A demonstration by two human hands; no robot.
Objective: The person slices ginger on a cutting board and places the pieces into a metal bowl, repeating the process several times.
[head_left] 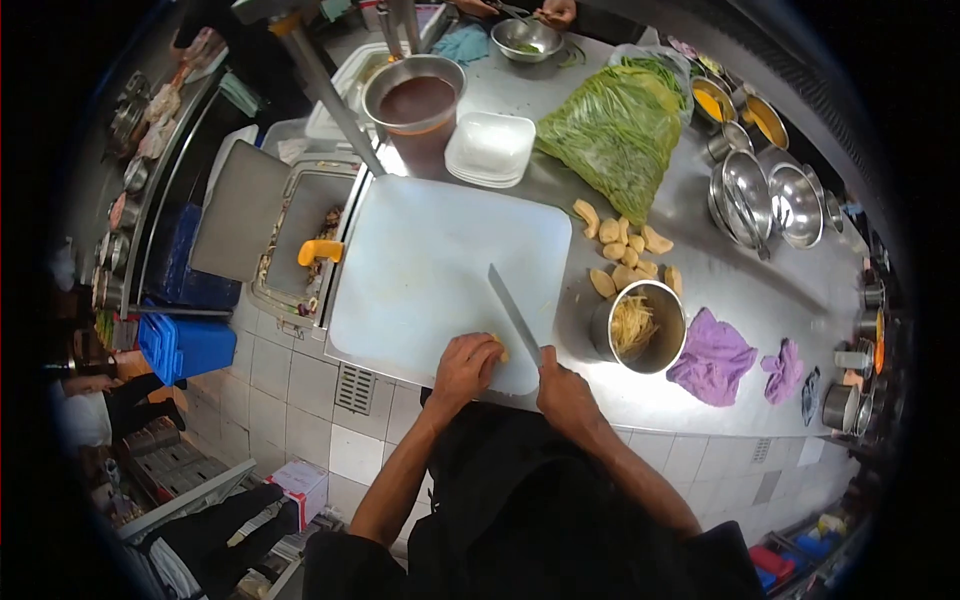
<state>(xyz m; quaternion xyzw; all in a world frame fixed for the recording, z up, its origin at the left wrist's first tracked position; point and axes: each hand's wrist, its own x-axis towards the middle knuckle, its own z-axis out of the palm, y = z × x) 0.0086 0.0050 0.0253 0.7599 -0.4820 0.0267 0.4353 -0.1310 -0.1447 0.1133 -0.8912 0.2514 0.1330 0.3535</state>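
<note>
My right hand (568, 395) is wrapped round the handle of a kitchen knife (514, 308), its long blade pointing away over the white cutting board (430, 250). Bent fingers of my left hand (468, 365) press a small yellow piece of ginger (501, 347) onto the board near its front edge, left of the blade. Most of that piece is hidden under the fingers. To the right of the board stands a steel pot (675, 325) holding thin pale shreds (633, 322). Several peeled lumps that look like ginger (627, 255) lie just behind it.
Behind the board are stacked white dishes (490, 150), a bowl of brown liquid (416, 98) and bagged greens (620, 130). A scrap bin (345, 215) adjoins the left side. Purple cloths (712, 358) and steel bowls (742, 195) lie right. Another person's hands (557, 12) work at the far end.
</note>
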